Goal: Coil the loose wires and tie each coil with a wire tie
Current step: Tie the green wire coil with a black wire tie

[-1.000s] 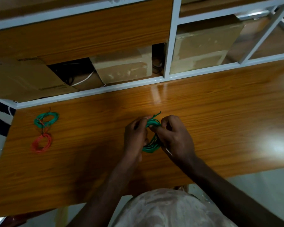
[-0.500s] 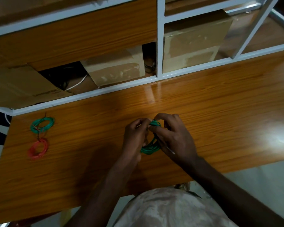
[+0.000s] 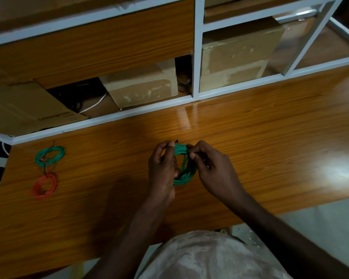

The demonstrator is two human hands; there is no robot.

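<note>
Green wire coil (image 3: 184,166) held upright above the wooden tabletop (image 3: 260,141), near frame centre. Left hand (image 3: 162,170) at its 9 o'clock, fingers curled, thumb and forefinger pinching a dark wire tie (image 3: 176,141) at the coil's 12 o'clock. Right hand (image 3: 212,168) at 3 o'clock, fingertips pinching the coil's top strands. Far at 9 o'clock: tied green coil (image 3: 49,156), red coil (image 3: 44,186) just below. Cardboard boxes (image 3: 141,85) on the shelf at 12 o'clock.
</note>
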